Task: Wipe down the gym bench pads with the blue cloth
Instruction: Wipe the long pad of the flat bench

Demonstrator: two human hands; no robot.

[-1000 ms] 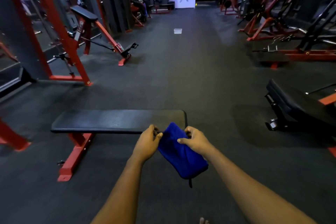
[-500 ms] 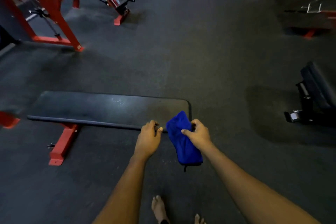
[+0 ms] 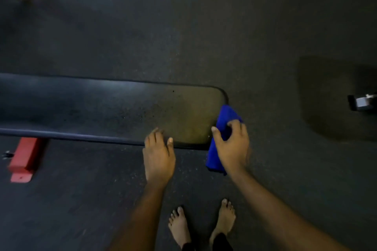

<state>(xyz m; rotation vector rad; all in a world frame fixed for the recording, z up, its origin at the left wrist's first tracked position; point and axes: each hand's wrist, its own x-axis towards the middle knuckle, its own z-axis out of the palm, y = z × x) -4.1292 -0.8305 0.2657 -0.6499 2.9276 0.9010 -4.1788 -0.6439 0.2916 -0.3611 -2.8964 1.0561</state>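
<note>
Two grips at the end of the bench pad [image 3: 122, 108]: clutched the blue cloth [image 3: 226, 116] bunched in the right grip [image 3: 230, 144], beside the corner; braced the left grip [image 3: 159, 157], flat and empty, on the near edge. Probably needed spreading first.

The view is tipping down and closing in, so the pad [image 3: 122, 108] is filling more of the frame and two bare feet [image 3: 180, 226] are coming in at the bottom. The left hand [image 3: 159, 157], off the cloth [image 3: 226, 115] now, is resting its fingers on the pad's near edge. The right hand [image 3: 232, 145] alone is bringing the cloth against the pad's right end.
</note>
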